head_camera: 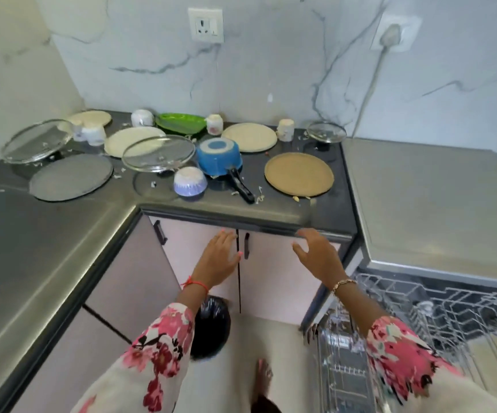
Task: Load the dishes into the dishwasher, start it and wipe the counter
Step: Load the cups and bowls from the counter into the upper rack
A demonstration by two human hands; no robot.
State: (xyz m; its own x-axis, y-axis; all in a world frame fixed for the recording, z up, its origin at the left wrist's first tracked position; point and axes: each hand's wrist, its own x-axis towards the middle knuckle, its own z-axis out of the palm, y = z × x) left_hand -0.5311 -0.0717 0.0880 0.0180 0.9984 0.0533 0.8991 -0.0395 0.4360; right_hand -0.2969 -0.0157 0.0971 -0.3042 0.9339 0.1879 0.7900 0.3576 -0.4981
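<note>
Dirty dishes cover the dark counter (62,234): a blue saucepan (219,158) upside down, a brown plate (299,173), a grey plate (71,177), cream plates (249,137), glass lids (159,153), a green dish (181,123), an upturned bowl (189,181) and several cups. My left hand (219,257) and right hand (315,253) hover empty, fingers spread, below the counter's front edge. The dishwasher (435,204) stands at the right, its wire racks (420,311) pulled out under my right forearm.
Food scraps litter the counter around the dishes. Cabinet doors with black handles (246,245) face me below the counter. A bin with a black bag (210,326) sits on the floor by my left arm. My foot (263,380) is on the tiles.
</note>
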